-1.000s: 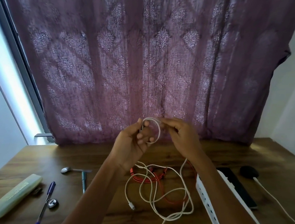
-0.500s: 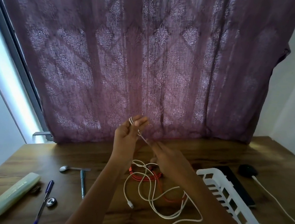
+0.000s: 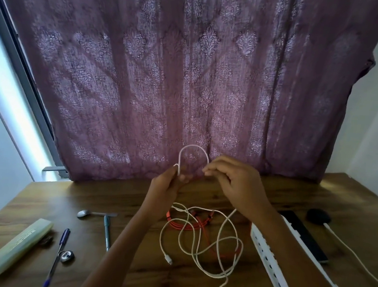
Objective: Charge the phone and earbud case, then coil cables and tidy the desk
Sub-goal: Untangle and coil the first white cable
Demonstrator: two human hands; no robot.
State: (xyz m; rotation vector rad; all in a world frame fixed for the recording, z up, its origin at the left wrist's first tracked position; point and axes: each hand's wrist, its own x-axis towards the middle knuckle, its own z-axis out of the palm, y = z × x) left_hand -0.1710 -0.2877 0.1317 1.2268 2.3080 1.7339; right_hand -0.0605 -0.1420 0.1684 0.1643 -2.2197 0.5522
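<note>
Above the wooden desk point(image 3: 133, 200) my left hand point(image 3: 165, 185) pinches one end of a white cable point(image 3: 194, 148), which arches up in a small loop. My right hand point(image 3: 237, 183) pinches the loop's other side. The rest of the white cable point(image 3: 217, 254) lies in loose tangles on the desk, its plug point(image 3: 168, 259) pointing toward me. An orange cable point(image 3: 184, 223) sits coiled under it. A black phone point(image 3: 305, 234) lies at the right beside a dark earbud case point(image 3: 318, 215) with a white lead point(image 3: 353, 253) plugged in.
A white slotted tray point(image 3: 274, 258) stands at the right under my forearm. At the left lie a pale green case point(image 3: 17, 243), a blue pen point(image 3: 58, 255), a grey pen point(image 3: 107, 232), a spoon point(image 3: 87, 213) and a small metal clip point(image 3: 67, 256). A purple curtain point(image 3: 189, 75) hangs behind.
My right hand came back up from the desk to meet the left, bringing another turn of white cable, so a loop now arches between both hands.
</note>
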